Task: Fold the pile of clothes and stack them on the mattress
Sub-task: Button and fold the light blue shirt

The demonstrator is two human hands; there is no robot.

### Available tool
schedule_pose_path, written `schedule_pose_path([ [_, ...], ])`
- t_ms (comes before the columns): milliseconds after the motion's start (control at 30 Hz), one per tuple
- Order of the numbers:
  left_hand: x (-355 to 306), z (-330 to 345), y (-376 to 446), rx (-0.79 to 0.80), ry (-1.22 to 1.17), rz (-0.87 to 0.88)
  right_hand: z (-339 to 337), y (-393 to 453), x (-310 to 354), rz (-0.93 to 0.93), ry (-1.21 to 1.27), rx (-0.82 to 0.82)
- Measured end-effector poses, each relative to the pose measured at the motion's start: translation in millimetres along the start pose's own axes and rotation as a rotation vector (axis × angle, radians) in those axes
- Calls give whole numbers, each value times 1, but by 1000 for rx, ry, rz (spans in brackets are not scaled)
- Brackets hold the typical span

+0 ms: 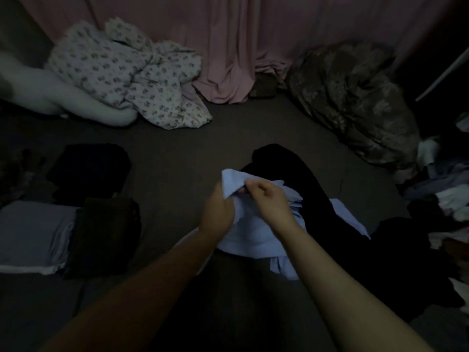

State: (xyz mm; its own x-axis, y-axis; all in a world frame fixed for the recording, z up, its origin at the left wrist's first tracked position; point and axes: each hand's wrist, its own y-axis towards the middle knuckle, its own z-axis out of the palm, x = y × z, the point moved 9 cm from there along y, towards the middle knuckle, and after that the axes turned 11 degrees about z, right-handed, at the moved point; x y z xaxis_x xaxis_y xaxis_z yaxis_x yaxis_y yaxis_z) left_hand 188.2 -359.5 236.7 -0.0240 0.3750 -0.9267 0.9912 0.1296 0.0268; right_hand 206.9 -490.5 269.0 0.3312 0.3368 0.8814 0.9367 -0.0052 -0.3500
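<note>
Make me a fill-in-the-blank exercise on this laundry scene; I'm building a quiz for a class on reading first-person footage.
1. Both the left hand and the right hand grip a light ____ garment.
2. The floral duvet lies bunched against a ____ curtain.
3. The folded stacks lie on the person's ____ side.
4. The unfolded clothes pile lies at the ____ edge of the view.

Missing words: blue; pink; left; right

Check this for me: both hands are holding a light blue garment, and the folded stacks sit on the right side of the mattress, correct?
Not quite. Both hands, left and right, do hold the light blue garment, but the folded stacks sit on the left side of the mattress, as the head view shows.
</note>
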Motion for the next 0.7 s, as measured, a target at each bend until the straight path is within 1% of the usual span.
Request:
schedule_pose_path([
  [67, -36, -11, 14, 28, -12, 60, -26, 0, 9, -83, -88, -33],
  [100, -56, -15, 20, 73, 8, 110, -41, 5, 6, -100, -173, -90],
  [167, -98, -26, 27, 177, 111, 233, -68, 17, 6, -109, -423, -194],
  [200, -120, -33, 30, 208, 156, 285, -74, 22, 12, -124, -524, -201],
  [233, -136, -38, 37, 227, 191, 317, -75, 30, 20, -140, -574, -170],
  [300, -164, -48, 48, 259, 255, 370, -74, 43, 39, -149, -607, -83],
  [333, -176, -53, 52, 271, 292, 380, -76, 46, 49, -125, -647, -67],
  [367, -185, -59, 58, 269, 329, 387, -82, 50, 61, -117, -690, -89],
  [433, -197, -75, 68, 223, 367, 375, -103, 51, 95, -164, -706, -213],
  [500, -203, -93, 75, 127, 366, 368, -125, 42, 138, -251, -689, -327],
  [600, -205, -110, 73, 32, 396, 369, -145, 13, 204, -427, -729, -465],
  [667, -206, -115, 75, -7, 377, 377, -153, -11, 245, -532, -705, -532],
  [700, -208, -121, 78, -57, 351, 386, -157, -22, 262, -558, -682, -568],
])
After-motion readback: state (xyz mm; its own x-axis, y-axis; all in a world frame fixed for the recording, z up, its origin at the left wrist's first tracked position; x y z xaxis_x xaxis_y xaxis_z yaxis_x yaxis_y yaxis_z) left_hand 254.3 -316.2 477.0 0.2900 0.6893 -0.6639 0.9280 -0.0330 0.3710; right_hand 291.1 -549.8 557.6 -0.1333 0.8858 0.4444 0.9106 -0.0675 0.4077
